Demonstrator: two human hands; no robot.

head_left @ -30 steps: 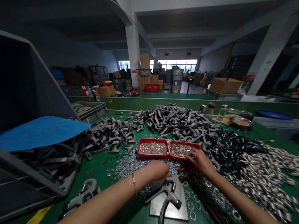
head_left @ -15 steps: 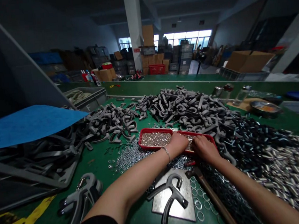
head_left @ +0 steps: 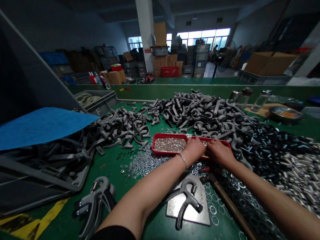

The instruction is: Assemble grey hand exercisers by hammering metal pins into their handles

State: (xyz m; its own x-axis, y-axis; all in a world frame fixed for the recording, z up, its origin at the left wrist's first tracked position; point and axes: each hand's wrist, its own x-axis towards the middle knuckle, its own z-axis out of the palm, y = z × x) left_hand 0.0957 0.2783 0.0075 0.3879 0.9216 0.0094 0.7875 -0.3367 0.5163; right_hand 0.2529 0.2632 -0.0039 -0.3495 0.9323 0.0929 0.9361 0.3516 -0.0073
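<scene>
L hand [head_left: 195,146] & R hand [head_left: 220,152] resting side by side over R-hand red tray [head_left: 226,142], long axis running L-R. Fingers bending, tips hiding: can't tell opening or hold. Grey handgrip [head_left: 189,198] lying bodyward on metal plate [head_left: 203,217], nearer L.

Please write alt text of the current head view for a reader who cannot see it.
A person's left hand and right hand are at the right-hand one of two red trays of small metal parts on a green table. Nearer, a grey piece with a spring lies on a metal plate beside a hammer; grey handles lie piled behind.
</scene>
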